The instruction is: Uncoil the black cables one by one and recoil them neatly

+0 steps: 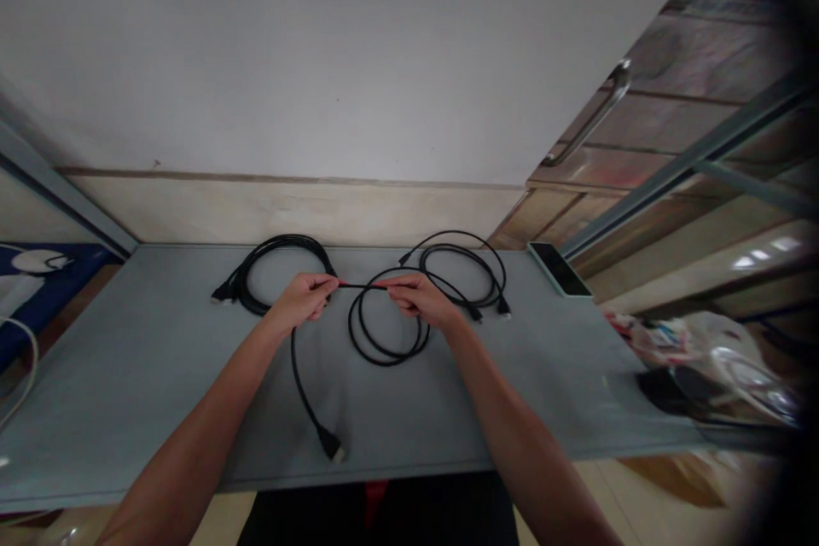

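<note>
Crosswise, a black cable (360,285) runs straight between left hand (305,297) and right hand (417,297), both pinching it; its plug (330,445) points toward the near table edge (409,472), angled right.

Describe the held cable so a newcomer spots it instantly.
On the grey table, the left coil and right coil lie toward the wall, both black. Between them, the black cable stretches from left hand to right hand. Unlike both coils, it is pulled straight there, and its plug lies nearest the table's front edge.
</note>
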